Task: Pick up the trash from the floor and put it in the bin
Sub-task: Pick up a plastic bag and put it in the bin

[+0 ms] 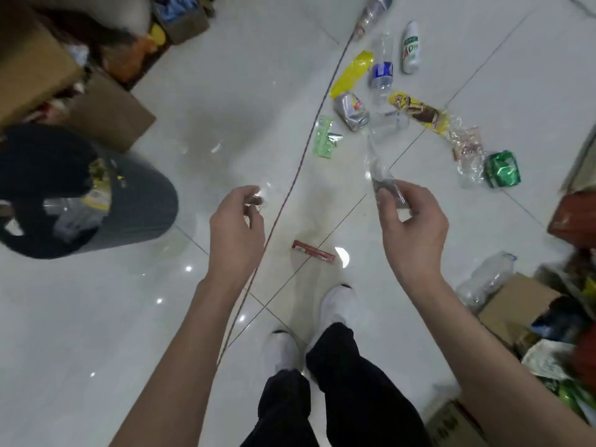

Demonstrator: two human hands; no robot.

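Pinching a clear plastic wrapper [380, 175] in the head view: right hand [412, 227] has thumb and fingertips clamped on its lower end, and the rest sticks up loose. It looks like thin film, so likely weightless, floppy and slick. A firm pinch or a scrunch into the palm should hold it; no risk of breaking.

Left hand [235, 227] is at centre with fingers curled. Something glints at the fingertips, but I cannot tell if it holds anything.

The bin [154, 201] is on the left, black-lined, with trash already inside, well apart from the right hand.

More trash lies on the floor [193, 124]:
- Far right: crushed can [351, 111], yellow wrapper [351, 72], blue-label bottle [382, 72], white bottle [410, 48], green foil pack [503, 169]. The can is probably stiff with sharp creases, best gripped around the body. The bottles look light and would roll.
- Near, by the feet: red pack [312, 251].

A thin cord [290, 188] runs across the floor between the hands.
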